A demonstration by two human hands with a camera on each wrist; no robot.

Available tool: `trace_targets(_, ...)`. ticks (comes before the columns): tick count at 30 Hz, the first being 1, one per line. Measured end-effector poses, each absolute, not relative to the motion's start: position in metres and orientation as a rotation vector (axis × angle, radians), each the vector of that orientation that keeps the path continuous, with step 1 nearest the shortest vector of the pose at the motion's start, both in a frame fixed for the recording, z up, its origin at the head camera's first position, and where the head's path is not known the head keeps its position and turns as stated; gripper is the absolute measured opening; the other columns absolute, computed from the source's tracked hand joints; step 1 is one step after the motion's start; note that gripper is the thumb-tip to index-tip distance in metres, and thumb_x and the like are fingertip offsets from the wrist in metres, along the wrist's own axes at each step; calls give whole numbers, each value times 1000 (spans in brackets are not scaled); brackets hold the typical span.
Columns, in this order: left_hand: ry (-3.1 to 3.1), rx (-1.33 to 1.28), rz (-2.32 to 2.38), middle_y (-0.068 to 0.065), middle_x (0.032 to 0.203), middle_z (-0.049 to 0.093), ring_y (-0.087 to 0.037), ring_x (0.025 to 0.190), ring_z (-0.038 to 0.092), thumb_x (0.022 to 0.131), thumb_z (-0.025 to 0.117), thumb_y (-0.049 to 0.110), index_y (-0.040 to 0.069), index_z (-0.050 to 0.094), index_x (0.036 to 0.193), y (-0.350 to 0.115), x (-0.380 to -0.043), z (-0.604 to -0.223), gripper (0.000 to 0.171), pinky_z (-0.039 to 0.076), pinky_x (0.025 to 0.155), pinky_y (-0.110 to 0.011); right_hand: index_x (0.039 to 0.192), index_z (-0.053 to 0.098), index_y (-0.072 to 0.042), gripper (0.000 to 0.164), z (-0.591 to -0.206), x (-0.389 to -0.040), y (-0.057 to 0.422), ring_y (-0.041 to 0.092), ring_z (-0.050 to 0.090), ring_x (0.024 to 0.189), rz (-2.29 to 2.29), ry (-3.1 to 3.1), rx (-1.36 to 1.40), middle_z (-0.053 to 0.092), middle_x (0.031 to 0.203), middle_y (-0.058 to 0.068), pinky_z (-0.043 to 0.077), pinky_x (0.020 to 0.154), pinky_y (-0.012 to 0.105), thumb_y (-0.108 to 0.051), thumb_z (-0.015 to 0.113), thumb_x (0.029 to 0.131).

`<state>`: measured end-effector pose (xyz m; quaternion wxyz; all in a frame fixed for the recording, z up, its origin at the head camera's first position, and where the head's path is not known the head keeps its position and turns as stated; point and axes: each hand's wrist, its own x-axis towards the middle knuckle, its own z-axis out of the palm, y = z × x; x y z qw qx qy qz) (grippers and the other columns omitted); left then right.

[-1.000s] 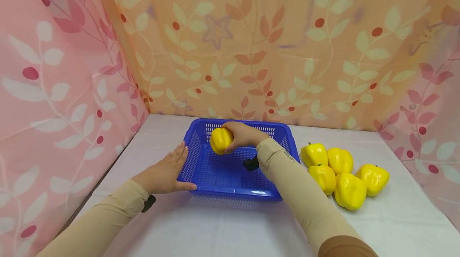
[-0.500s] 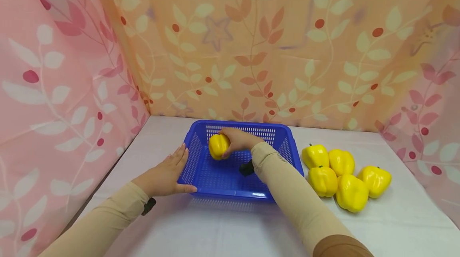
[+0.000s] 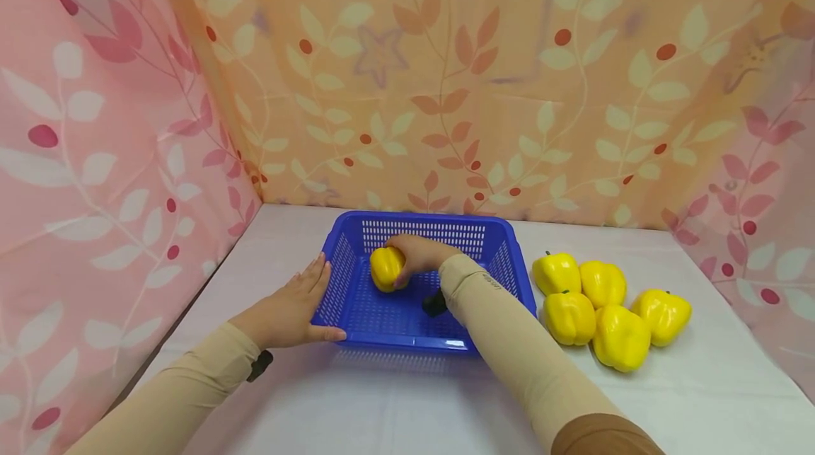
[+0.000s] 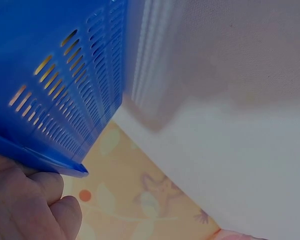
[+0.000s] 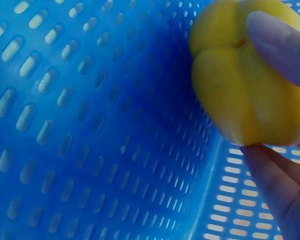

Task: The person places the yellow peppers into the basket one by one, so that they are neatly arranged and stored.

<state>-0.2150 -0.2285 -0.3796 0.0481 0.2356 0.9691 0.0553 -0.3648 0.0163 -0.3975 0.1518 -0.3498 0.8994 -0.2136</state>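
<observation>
1. At the far left, a pink cloth [image 3: 121, 179] with white leaves hangs beside the white tabletop [image 3: 305, 405].
2. The left hand [image 3: 286, 310] has its grip spread: the straight fingers lie against the left side of the basket, and the thumb touches the front rim near the corner.
3. The blue plastic basket [image 3: 414, 342], with slotted walls, stands upright on the tabletop.
4. Inside it, near the left wall, is one yellow bell pepper [image 3: 385, 269]; I cannot tell if it touches the bottom.
5. The right hand [image 3: 422, 257] has its grip pinching this pepper between thumb and fingers.
6. To the right of the basket, five more bell peppers [image 3: 569, 320] lie close together.
</observation>
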Motion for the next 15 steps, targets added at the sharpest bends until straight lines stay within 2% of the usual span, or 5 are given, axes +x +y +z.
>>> trace_targets(9,2952,727,168,-21,151,-2,-34,139,3,69,41,81,-5,8,144,-228,-215,-378,119,15,109,-50,141,35,-10,86,-397,-366,23,19,48,107,-627,2499,-924,50,128,4,36,100,32,-21,81,69)
trace_targets(11,2954,726,170,-21,151,-2,-34,139,3,69,41,82,-5,8,144,-228,-215,-378,119,15,109,-50,140,36,-9,85,-399,-368,24,18,48,105,-624,2501,-936,51,126,5,37,99,31,-21,81,69)
trace_targets(15,2953,723,187,-21,151,-2,-34,139,4,68,40,82,-5,8,144,-228,-214,-377,120,15,109,-50,128,48,-10,69,-403,-372,24,17,51,95,-659,2516,-954,56,109,2,42,90,28,-22,81,69)
